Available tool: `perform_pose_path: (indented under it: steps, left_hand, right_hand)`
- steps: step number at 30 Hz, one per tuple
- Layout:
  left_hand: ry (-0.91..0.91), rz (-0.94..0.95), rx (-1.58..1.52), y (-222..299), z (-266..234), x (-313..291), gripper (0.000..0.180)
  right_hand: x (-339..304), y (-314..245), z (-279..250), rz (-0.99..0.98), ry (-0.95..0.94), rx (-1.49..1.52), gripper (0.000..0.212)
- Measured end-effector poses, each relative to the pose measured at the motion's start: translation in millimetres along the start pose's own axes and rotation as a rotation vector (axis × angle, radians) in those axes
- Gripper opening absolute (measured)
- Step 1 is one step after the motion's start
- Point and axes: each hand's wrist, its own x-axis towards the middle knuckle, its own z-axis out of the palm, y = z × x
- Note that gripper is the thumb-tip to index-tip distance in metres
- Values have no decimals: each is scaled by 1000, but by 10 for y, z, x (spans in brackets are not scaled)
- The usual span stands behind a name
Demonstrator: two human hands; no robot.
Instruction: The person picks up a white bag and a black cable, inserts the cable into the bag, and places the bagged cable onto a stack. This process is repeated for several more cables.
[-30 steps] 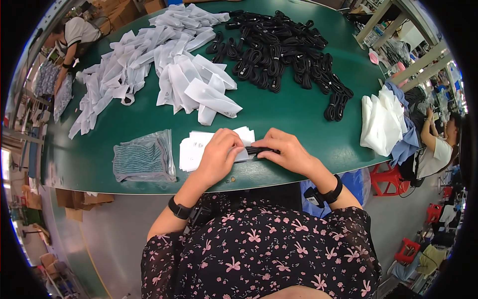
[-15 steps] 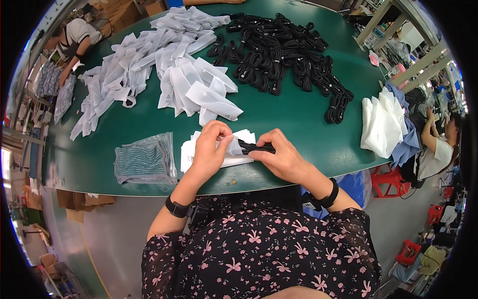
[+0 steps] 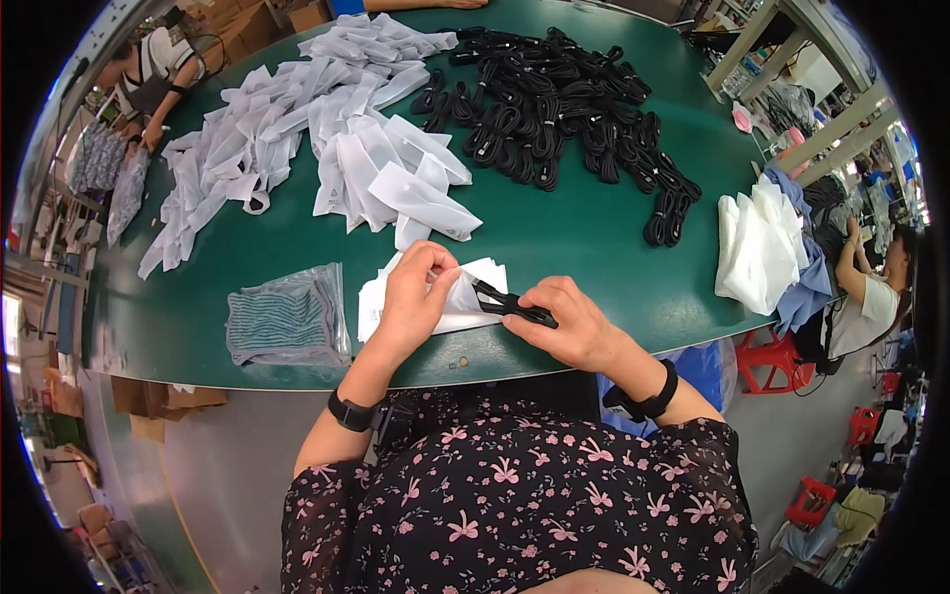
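Two pinches hold — left fingers closed on a white bag, right fingers on a black cable bundle.

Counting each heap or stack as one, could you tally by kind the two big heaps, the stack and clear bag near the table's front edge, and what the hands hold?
Heap of white pouches: 1
Heap of black cable bundles: 1
Flat white stack: 1
Clear bag of striped cloth: 1
Held black cable bundle, right hand: 1
Held white pouch, left hand: 1
Total: 6
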Motion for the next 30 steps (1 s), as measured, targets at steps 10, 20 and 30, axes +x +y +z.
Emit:
perform_pose_path:
  steps: [10, 20, 30]
  left_hand:
    - [-134, 104, -15, 147, 2, -1, 7]
    - [-142, 138, -119, 236, 20, 149, 7]
    - [458, 24, -229, 29, -760, 843, 14]
  right_hand:
    - [6, 43, 11, 77, -21, 153, 27]
    - [261, 20, 114, 532, 263, 464, 37]
    - [-336, 1052, -416, 810, 48, -641, 32]
